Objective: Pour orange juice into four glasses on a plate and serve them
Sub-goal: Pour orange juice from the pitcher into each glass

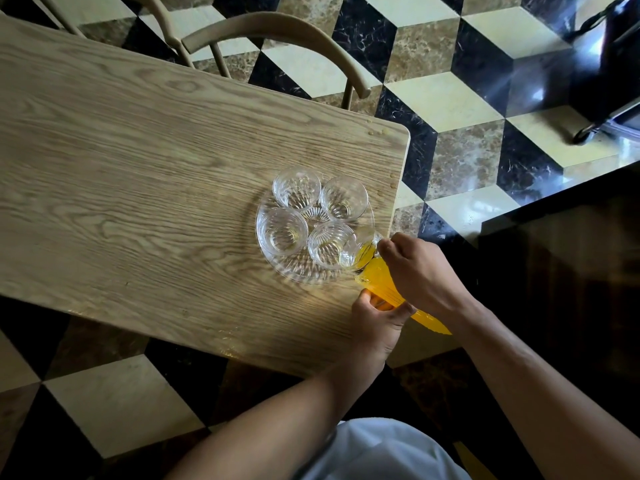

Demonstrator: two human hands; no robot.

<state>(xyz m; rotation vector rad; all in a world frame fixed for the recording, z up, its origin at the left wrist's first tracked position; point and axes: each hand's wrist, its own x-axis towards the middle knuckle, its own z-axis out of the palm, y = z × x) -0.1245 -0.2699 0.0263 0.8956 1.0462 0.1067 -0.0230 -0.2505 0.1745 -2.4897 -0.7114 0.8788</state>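
Observation:
Several clear ribbed glasses stand close together on a clear glass plate (298,271) near the right end of a wooden table (138,188). A glass jug of orange juice (375,277) is tilted, its mouth over the nearest glass (329,245). My right hand (420,271) grips the jug at its handle side from above. My left hand (377,323) holds the jug's lower body from underneath. The far-left glass (296,187), far-right glass (343,197) and left glass (282,232) look empty. Whether juice is flowing I cannot tell.
A curved wooden chair back (277,32) stands beyond the table's far edge. A dark counter (571,237) runs along the right. A black wheeled object (609,64) sits on the patterned tile floor at top right. The table's right edge is close to the plate.

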